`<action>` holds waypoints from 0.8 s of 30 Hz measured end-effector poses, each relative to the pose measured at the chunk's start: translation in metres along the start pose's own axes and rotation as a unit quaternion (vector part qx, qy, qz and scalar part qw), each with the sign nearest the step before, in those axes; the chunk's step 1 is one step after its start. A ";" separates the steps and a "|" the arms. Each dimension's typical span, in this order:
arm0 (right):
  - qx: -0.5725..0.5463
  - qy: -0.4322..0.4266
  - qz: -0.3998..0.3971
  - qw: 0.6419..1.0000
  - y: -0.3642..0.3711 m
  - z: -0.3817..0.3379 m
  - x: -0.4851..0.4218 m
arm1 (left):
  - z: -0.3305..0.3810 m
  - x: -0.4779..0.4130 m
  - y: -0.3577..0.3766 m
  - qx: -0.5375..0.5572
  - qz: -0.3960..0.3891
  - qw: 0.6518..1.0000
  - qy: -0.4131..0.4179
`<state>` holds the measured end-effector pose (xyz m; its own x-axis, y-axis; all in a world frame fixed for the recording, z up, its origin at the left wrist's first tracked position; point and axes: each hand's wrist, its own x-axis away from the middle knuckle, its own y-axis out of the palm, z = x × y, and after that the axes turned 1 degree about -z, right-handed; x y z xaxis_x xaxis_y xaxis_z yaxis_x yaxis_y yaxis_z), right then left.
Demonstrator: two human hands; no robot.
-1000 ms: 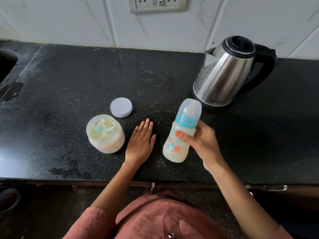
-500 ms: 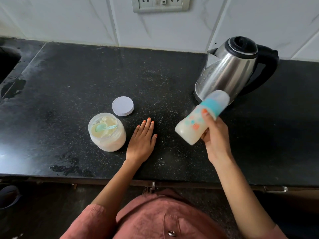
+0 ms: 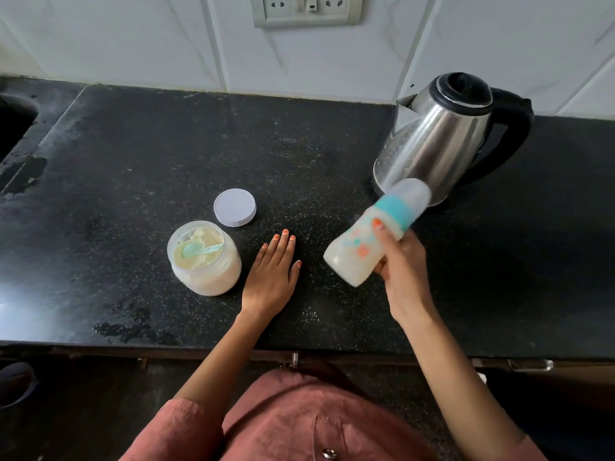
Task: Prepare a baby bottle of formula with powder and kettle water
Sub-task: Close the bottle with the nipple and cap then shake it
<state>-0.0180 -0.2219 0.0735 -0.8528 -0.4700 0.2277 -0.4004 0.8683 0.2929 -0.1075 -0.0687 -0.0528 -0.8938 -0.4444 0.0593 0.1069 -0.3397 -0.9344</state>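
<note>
Above counter [image 3: 133,168]: right hand [image 3: 404,267] grips tilted bottle [image 3: 372,234] (blurred); left hand [image 3: 271,271] flat, fingers straight.

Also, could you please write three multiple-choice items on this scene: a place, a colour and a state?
1. Where is the lid? A on the jar; B on the counter beside it; C inside it.
2. What colour is the scoop? A red; B black; C teal.
3. How is the bottle? A standing on the counter; B held tilted by the right hand; C lying down.
1 B: the lid lies on the counter, apart from the open jar.
2 C: the scoop in the powder is teal.
3 B: the right hand grips it above the counter.
</note>
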 end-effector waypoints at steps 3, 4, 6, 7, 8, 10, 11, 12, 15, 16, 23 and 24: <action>0.137 -0.005 -0.118 0.984 0.000 0.006 0.014 | 0.000 -0.002 0.000 0.004 -0.005 1.000 -0.007; 0.140 0.002 -0.123 0.982 -0.003 0.009 0.015 | -0.001 -0.002 0.001 0.003 -0.005 1.000 -0.007; 0.066 0.045 -0.086 0.993 -0.004 0.010 0.012 | -0.001 -0.002 0.002 0.000 -0.001 1.000 -0.005; 0.006 0.077 -0.062 0.995 -0.004 0.011 0.009 | -0.001 -0.002 0.003 -0.002 0.002 1.000 -0.003; -0.056 0.108 -0.040 0.992 -0.004 0.011 0.005 | -0.001 -0.001 0.003 -0.003 0.007 1.000 -0.001; -0.161 0.162 -0.013 0.973 -0.005 0.008 -0.001 | 0.000 -0.001 0.003 -0.005 0.008 1.000 0.001; -0.199 0.182 -0.014 0.963 -0.006 0.007 -0.003 | -0.001 -0.001 0.003 -0.005 0.007 1.000 0.001; -0.223 0.195 -0.019 0.955 -0.007 0.006 -0.004 | -0.001 -0.001 0.003 -0.003 0.005 1.000 -0.001; -0.264 0.230 -0.005 0.937 -0.007 0.007 -0.007 | 0.000 -0.001 0.001 0.007 0.005 1.000 -0.004; -0.297 0.246 -0.006 0.923 -0.006 0.008 -0.007 | 0.000 -0.001 0.000 0.007 0.005 1.000 -0.003; -0.446 0.320 -0.003 0.836 -0.007 0.012 -0.007 | 0.000 -0.001 0.001 0.003 0.008 1.000 0.001; -0.426 0.309 -0.013 0.850 -0.007 0.011 -0.006 | 0.000 -0.001 0.001 0.005 0.007 1.000 0.000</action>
<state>-0.0134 -0.2232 0.0598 -0.4031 -0.7094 0.5781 0.1970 0.5496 0.8118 -0.1065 -0.0690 -0.0539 -0.8924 -0.4489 0.0452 0.1246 -0.3415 -0.9316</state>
